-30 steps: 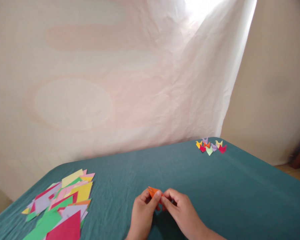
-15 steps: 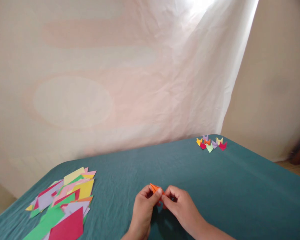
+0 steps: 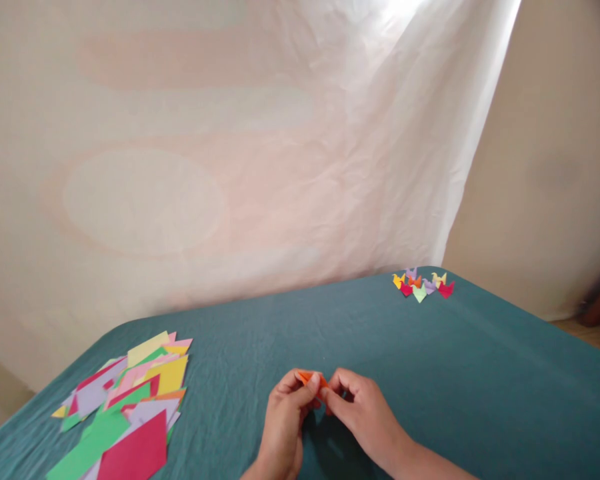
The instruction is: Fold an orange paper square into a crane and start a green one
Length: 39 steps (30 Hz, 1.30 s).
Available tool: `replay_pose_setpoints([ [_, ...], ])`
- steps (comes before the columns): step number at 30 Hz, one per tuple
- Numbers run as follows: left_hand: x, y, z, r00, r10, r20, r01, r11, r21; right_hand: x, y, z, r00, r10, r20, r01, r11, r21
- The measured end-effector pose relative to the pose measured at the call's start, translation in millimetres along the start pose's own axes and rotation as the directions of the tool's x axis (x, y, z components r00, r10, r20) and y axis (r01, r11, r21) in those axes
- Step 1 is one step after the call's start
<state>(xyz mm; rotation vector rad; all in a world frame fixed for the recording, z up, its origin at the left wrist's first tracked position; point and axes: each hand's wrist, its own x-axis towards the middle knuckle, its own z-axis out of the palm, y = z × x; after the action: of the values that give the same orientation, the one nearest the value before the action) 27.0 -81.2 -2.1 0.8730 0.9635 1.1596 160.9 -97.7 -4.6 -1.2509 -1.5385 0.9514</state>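
A small folded piece of orange paper (image 3: 305, 376) is pinched between both hands above the near middle of the table. My left hand (image 3: 287, 417) grips its left side, with the thumb pressed across the front. On the other side, my right hand (image 3: 363, 407) is closed, thumb and index finger squeezing the paper's right end. Fingers cover most of the paper, so its full shape is hidden.
Loose sheets of coloured paper (image 3: 133, 450) lie spread over the table's left side. Several small folded paper birds (image 3: 419, 294) stand grouped at the far right corner. A dark green cloth (image 3: 260, 340) covers the table; a pale sheet (image 3: 280, 193) hangs behind it.
The orange paper has tipped in my fingers, its pointed left end now lying flatter and less of it showing. Both hands stay nearly in place.
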Motion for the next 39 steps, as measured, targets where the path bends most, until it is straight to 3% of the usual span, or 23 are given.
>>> replay_pose_setpoints([
  [14, -1, 4, -1.6, 1.000, 0.023, -0.015, -0.022, 0.998, 0.059, 1, 0, -2, 1.000, 0.004, 0.021, -0.005, 1.000, 0.005],
  [24, 0, 7, -2.1, 0.997, -0.029, -0.072, 0.028, 0.999, -0.016, 1, -2, -3, 1.000, 0.004, 0.017, -0.004, 1.000, 0.016],
  [39, 6, 19, -6.9, 0.999, -0.042, -0.029, 0.039, 0.995, -0.094, 2, 2, -3, 1.000, 0.001, -0.007, -0.001, 0.999, 0.034],
])
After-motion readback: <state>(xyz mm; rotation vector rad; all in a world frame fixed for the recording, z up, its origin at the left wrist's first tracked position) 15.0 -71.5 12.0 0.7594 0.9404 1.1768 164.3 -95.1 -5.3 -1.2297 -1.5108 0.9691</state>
